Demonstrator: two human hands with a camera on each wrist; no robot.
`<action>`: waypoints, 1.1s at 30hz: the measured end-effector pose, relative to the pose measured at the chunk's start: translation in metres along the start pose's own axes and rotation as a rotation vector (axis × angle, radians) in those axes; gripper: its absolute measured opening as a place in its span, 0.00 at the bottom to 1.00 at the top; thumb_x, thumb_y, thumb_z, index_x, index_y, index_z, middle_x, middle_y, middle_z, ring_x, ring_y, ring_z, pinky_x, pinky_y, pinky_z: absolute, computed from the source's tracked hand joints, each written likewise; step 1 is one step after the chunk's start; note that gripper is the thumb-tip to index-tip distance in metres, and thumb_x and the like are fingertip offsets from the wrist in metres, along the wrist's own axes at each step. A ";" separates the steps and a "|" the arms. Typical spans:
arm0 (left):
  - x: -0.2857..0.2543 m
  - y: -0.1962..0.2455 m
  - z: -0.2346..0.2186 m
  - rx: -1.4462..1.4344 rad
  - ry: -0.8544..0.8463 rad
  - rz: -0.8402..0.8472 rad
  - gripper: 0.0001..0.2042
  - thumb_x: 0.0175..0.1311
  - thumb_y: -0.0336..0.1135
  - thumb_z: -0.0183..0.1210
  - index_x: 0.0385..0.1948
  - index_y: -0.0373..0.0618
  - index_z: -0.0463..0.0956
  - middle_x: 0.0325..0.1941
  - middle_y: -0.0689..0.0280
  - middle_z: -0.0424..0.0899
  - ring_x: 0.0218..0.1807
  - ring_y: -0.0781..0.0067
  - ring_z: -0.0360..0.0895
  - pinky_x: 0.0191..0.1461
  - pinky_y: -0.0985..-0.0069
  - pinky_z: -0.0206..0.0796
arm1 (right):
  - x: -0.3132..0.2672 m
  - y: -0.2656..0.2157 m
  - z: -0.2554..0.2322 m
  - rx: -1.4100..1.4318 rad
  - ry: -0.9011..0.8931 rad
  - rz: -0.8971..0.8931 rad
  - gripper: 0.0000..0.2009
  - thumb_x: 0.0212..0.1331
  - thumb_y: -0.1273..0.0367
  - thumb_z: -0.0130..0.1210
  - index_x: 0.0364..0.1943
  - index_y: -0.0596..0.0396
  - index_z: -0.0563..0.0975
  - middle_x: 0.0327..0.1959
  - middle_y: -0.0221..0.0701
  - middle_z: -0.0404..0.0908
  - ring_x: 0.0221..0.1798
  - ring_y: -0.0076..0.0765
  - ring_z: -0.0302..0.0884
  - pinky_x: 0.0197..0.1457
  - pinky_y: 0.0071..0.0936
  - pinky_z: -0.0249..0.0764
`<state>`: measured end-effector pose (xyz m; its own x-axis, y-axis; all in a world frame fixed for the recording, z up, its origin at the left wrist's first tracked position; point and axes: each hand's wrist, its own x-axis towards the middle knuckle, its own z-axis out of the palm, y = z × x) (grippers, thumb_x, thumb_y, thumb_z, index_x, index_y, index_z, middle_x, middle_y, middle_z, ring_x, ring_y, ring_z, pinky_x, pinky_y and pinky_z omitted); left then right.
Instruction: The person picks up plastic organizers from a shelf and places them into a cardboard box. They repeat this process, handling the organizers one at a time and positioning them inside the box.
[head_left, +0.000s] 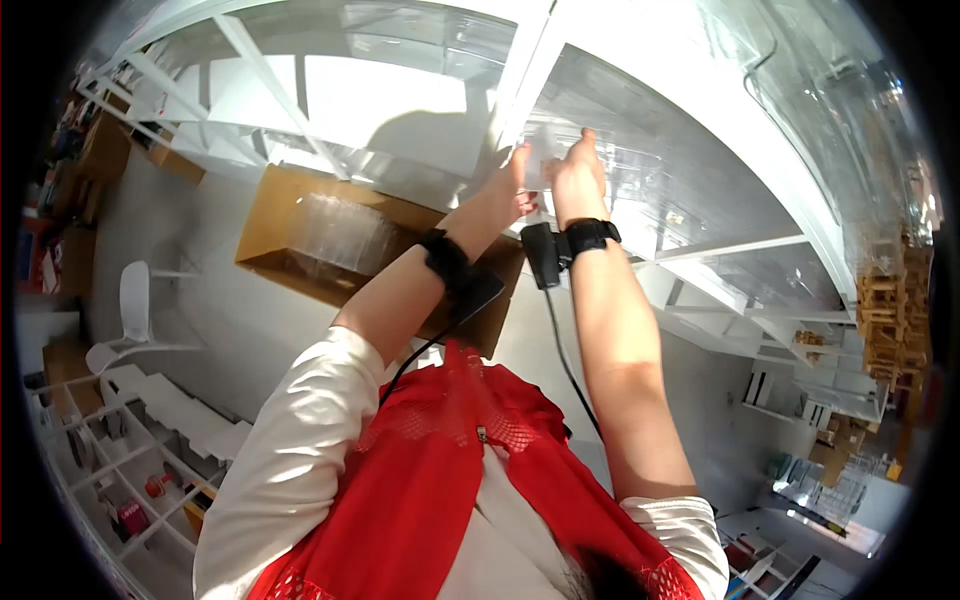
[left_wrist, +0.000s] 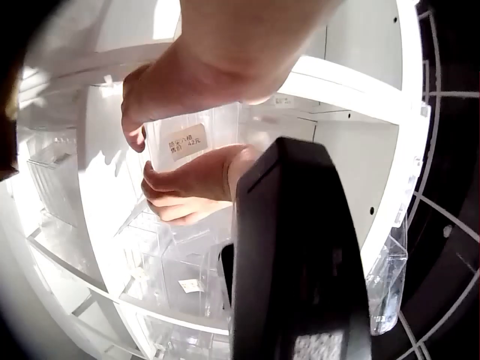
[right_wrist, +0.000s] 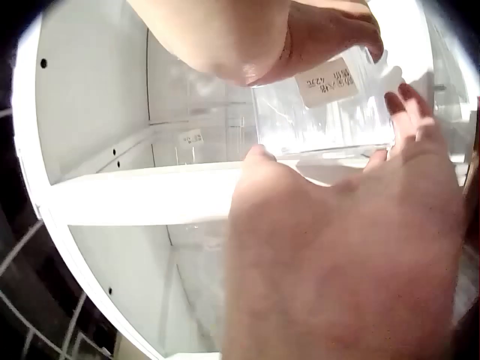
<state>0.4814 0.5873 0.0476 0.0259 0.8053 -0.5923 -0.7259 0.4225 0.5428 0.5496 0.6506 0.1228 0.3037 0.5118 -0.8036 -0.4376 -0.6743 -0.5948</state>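
A clear plastic box [right_wrist: 279,124] with a white price label [right_wrist: 328,82] is held between both hands in front of white shelving. My left hand [head_left: 508,188] grips one side of it, fingers bent over the edge in the left wrist view. On the opposite side my right hand [head_left: 578,183] has hold of the box, its thumb and fingers spread along the edge in the right wrist view. Printed on the label [left_wrist: 186,142] is a price of 42. Below the hands, more clear boxes [left_wrist: 184,266] stand in a shelf compartment.
An open cardboard carton [head_left: 262,225] holding clear plastic pieces [head_left: 345,235] stands to the left below the arms. White shelf boards [right_wrist: 142,196] run close beside the hands. A white chair [head_left: 137,300] is farther left, and wooden items [head_left: 893,320] hang at the far right.
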 end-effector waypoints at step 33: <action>-0.089 0.080 -0.134 0.313 -0.479 -0.155 0.23 0.63 0.48 0.40 0.52 0.39 0.60 0.56 0.58 0.65 0.58 0.63 0.61 0.58 0.66 0.54 | -0.007 0.015 -0.026 -0.795 0.747 -0.691 0.45 0.28 0.51 0.63 0.60 0.35 0.56 0.52 0.54 0.55 0.54 0.53 0.58 0.54 0.43 0.59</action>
<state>0.3292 0.4937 0.0643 0.4761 0.7915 -0.3833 -0.4532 0.5944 0.6644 0.5625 0.6230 0.1189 0.7739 0.6332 0.0108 0.5415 -0.6528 -0.5297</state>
